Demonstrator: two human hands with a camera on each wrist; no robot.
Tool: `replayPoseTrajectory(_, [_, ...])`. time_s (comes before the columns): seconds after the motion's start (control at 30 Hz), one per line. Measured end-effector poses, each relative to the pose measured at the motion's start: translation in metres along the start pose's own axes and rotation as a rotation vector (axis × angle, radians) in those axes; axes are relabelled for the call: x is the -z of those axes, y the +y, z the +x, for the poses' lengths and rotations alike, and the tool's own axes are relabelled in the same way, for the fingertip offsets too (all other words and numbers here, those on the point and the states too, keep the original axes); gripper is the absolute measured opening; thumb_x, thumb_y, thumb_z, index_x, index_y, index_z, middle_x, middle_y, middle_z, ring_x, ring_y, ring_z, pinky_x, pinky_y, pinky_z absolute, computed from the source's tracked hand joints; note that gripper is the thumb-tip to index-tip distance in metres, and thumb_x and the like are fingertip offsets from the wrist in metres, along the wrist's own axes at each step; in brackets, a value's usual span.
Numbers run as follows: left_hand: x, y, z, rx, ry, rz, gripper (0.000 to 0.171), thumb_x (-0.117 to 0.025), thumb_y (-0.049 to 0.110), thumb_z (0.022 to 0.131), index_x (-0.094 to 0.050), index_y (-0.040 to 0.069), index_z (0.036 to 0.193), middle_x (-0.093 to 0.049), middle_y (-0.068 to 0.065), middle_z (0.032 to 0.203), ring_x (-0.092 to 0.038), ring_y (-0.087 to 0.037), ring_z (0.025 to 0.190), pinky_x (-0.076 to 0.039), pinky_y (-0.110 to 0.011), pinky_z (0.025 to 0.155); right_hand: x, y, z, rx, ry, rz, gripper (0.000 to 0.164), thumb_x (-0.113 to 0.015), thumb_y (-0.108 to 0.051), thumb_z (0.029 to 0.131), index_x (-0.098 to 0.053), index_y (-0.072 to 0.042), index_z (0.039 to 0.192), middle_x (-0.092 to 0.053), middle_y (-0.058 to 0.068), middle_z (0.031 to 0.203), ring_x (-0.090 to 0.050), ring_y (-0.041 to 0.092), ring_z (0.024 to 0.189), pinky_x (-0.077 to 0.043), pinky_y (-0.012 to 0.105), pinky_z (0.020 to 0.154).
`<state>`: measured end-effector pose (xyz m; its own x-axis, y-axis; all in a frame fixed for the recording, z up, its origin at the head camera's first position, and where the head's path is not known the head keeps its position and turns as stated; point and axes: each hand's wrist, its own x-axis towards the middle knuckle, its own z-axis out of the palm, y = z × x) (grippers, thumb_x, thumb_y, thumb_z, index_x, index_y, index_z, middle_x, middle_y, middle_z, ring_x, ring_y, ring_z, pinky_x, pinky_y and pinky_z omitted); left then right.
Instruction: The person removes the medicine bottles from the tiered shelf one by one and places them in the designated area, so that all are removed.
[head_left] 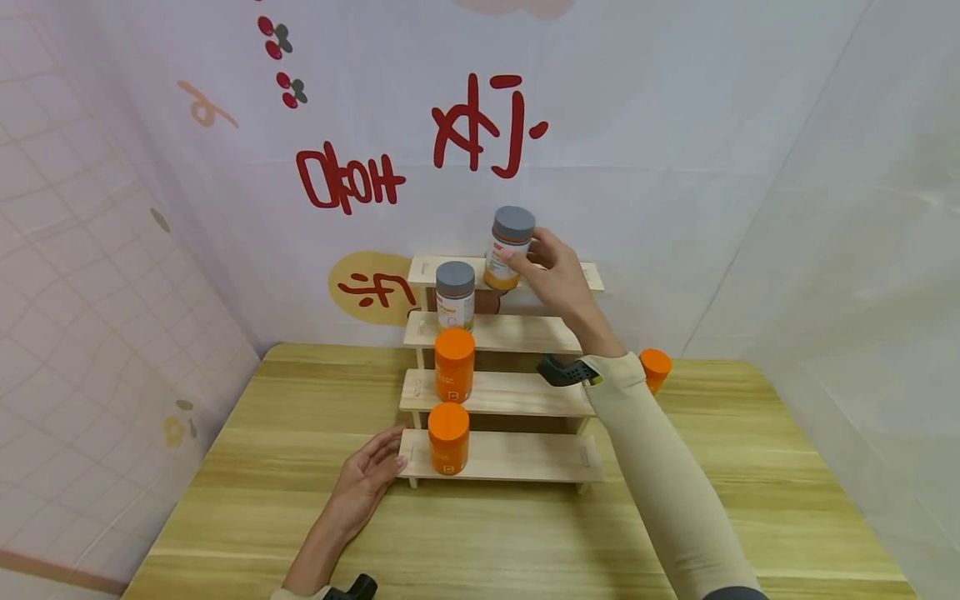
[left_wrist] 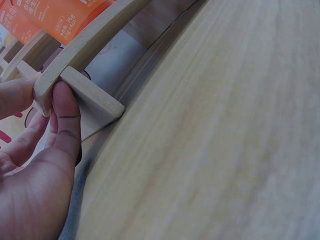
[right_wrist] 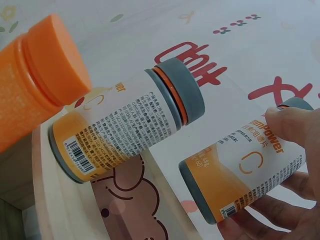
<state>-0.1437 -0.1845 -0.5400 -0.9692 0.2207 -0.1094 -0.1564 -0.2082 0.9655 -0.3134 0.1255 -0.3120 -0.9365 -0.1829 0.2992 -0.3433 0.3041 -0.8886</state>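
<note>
My right hand [head_left: 557, 279] grips a supplement bottle [right_wrist: 245, 165] with a grey lid and a white and orange label. In the head view this bottle overlaps the top board of a stepped wooden shelf [head_left: 517, 333]. My left hand [head_left: 363, 483] pinches the left end of the lowest board [left_wrist: 90, 45] between thumb and fingers. A second grey-lidded bottle [head_left: 455, 296] stands on the board below the top one. Orange bottles stand further down, one [head_left: 454, 367] on the third board and another [head_left: 448, 437] on the lowest, all near the left ends.
Partly hidden behind my right forearm, another orange bottle [head_left: 656, 367] stands on the wooden table [head_left: 765, 483]. A white wall sheet [head_left: 660, 125] with red writing and drawings rises right behind the shelf. The lighter sheet [head_left: 90, 250] hangs along the left side.
</note>
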Motion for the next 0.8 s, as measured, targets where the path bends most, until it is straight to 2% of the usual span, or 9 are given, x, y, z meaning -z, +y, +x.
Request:
replayPoseTrajectory(0.23, [-0.001, -0.001, 0.001, -0.002, -0.006, 0.001, 0.065, -0.063, 0.007, 0.101, -0.032, -0.001, 0.157, -0.050, -0.009, 0.137, -0.061, -0.006, 0.117, -0.056, -0.020, 0.098, 0.008, 0.002, -0.010, 0.024, 0.002, 0.023, 0.050, -0.072, -0.036, 0.097, -0.057, -0.028, 0.144, -0.066, 0.005, 0.135, -0.062, 0.023, 0.119, -0.051, 0.044, 0.101])
replayPoseTrajectory(0.5, [-0.001, -0.001, 0.001, -0.002, -0.009, 0.004, 0.066, -0.063, 0.007, 0.100, -0.032, -0.002, 0.157, -0.050, -0.009, 0.139, -0.061, -0.006, 0.118, -0.056, -0.020, 0.098, 0.017, 0.006, -0.025, 0.004, 0.029, 0.017, 0.052, -0.071, -0.035, 0.097, -0.055, -0.028, 0.146, -0.066, 0.007, 0.136, -0.062, 0.024, 0.124, -0.049, 0.047, 0.108])
replayPoseTrajectory(0.8, [-0.001, -0.001, 0.001, -0.022, -0.016, 0.011, 0.064, -0.062, 0.007, 0.101, -0.033, 0.000, 0.157, -0.049, -0.010, 0.138, -0.060, -0.006, 0.118, -0.055, -0.020, 0.098, 0.029, 0.011, -0.039, 0.017, 0.050, 0.022, 0.053, -0.072, -0.038, 0.096, -0.055, -0.027, 0.145, -0.065, 0.005, 0.136, -0.062, 0.021, 0.122, -0.049, 0.043, 0.107])
